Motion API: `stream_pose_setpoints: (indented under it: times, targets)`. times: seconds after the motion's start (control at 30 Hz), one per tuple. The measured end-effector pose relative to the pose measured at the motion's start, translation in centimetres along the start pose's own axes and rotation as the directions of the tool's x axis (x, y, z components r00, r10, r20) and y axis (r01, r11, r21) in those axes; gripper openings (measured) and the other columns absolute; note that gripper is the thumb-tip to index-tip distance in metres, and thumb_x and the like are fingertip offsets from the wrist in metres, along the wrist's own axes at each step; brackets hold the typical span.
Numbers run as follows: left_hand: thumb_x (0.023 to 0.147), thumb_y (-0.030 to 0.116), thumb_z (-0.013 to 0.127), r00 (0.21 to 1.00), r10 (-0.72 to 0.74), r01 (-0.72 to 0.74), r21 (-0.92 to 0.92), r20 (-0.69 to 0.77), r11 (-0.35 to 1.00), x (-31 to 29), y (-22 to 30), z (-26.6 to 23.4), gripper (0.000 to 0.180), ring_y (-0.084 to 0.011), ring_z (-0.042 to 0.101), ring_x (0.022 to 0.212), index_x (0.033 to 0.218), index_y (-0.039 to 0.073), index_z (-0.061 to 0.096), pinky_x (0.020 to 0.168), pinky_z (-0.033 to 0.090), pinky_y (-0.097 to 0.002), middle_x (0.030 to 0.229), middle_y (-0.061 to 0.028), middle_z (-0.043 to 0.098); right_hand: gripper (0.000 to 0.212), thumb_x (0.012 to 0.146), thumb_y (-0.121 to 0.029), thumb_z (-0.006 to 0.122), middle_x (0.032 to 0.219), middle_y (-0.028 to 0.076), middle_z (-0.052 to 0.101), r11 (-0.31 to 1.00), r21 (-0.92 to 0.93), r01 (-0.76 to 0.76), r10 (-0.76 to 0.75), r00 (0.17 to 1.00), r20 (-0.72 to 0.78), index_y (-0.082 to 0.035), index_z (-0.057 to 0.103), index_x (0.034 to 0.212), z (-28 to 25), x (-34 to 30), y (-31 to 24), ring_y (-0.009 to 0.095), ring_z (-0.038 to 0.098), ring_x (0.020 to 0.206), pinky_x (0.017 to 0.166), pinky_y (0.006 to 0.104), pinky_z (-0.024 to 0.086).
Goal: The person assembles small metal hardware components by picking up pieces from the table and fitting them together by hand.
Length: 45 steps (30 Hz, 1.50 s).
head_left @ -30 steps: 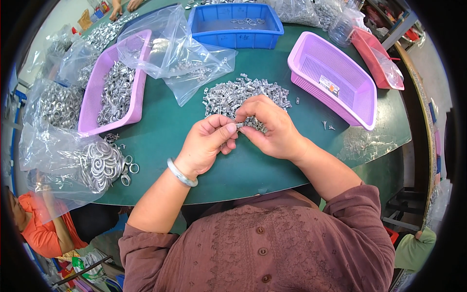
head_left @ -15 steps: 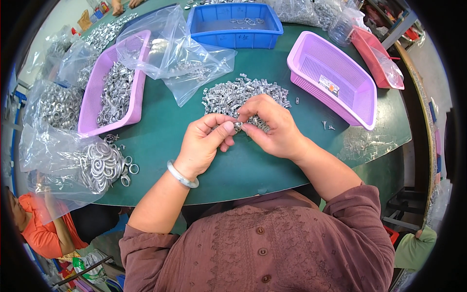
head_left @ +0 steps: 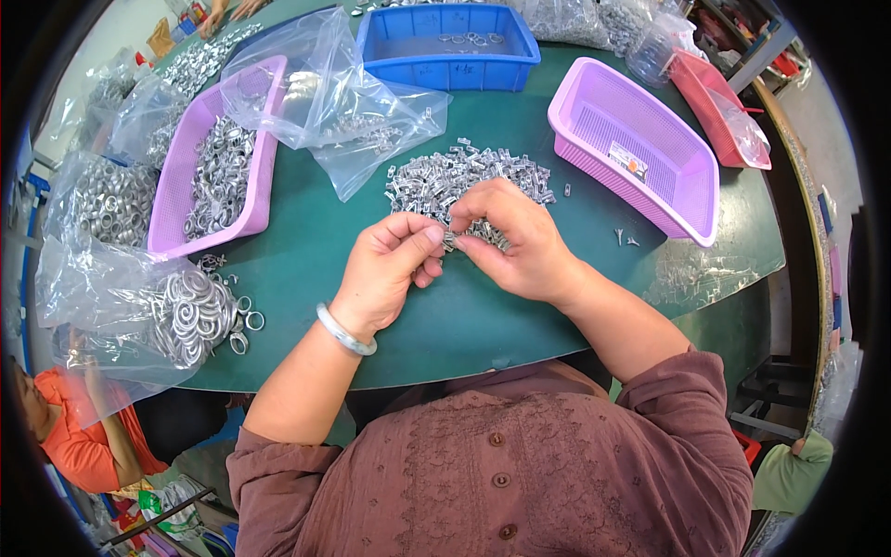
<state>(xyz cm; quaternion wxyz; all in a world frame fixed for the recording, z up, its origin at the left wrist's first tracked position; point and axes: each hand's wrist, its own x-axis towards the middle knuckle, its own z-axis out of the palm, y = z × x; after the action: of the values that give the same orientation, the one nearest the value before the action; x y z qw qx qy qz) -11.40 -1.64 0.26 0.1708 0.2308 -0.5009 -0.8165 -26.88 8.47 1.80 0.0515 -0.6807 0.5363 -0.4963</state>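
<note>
My left hand (head_left: 388,265), with a pale bangle (head_left: 345,331) on its wrist, is closed, the thumb pressed over curled fingers. Beside it my right hand (head_left: 522,243) makes a pinch, thumb and forefinger tips close to the left thumb. A bit of silvery metal shows between the hands; it is too small, and too close to the parts behind, to tell what it is or which fingers grip it. Just beyond both hands lies a heap of small silver metal pieces (head_left: 427,186), partly covered by my right hand.
Left stands a lilac basket (head_left: 160,218) of metal rings, beside clear bags and a ring pile (head_left: 195,320). A clear bag (head_left: 348,153) lies behind. Farther off are a blue bin (head_left: 455,76), another lilac basket (head_left: 640,190) and a red basket (head_left: 715,121). Other people sit nearby.
The hands have drawn slightly apart, the left shifting a little left. The ring-like metal part that showed between the fingertips is now mostly out of sight.
</note>
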Motion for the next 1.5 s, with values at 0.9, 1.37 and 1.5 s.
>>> stream_pose_setpoints:
  times: [0.9, 1.37, 1.5]
  targets:
    - [0.085, 0.014, 0.054, 0.981, -0.175, 0.176, 0.011, -0.085, 0.984, 0.2, 1.3, -1.8, 0.010, -0.0084, 0.050, 0.055, 0.086, 0.004, 0.056, 0.045, 0.037, -0.0176, 0.069, -0.0011, 0.055, 0.007, 0.066, -0.007, 0.062, 0.103, 0.004, 0.054, 0.918, -0.385, 0.095, 0.017, 0.960, 0.279, -0.008, 0.058, 0.071, 0.9, -0.4, 0.6, 0.026, 0.044, 0.104, 0.089, 0.0422, 0.030]
    - [0.084, 0.016, 0.059, 0.981, -0.192, 0.188, 0.133, 0.016, 0.973, 0.0, 1.1, -1.0, 0.013, -0.0060, 0.051, 0.055, 0.088, 0.003, 0.059, 0.044, 0.038, -0.0165, 0.069, 0.0002, 0.056, 0.010, 0.066, -0.006, 0.063, 0.101, 0.003, 0.054, 0.959, -0.274, 0.071, -0.026, 0.986, 0.163, -0.008, 0.055, 0.072, 0.6, 0.1, 0.1, 0.025, 0.046, 0.100, 0.088, 0.0408, 0.030]
    - [0.082, 0.013, 0.061, 0.994, -0.094, 0.088, 0.118, 0.048, 0.989, -0.3, 0.7, -0.9, 0.017, -0.0054, 0.050, 0.057, 0.093, 0.001, 0.060, 0.048, 0.039, -0.0166, 0.072, -0.0003, 0.057, 0.013, 0.065, -0.004, 0.064, 0.098, 0.004, 0.054, 0.947, -0.287, 0.140, -0.111, 0.987, 0.115, -0.008, 0.055, 0.073, 0.8, 0.3, -0.1, 0.026, 0.047, 0.098, 0.085, 0.0401, 0.033]
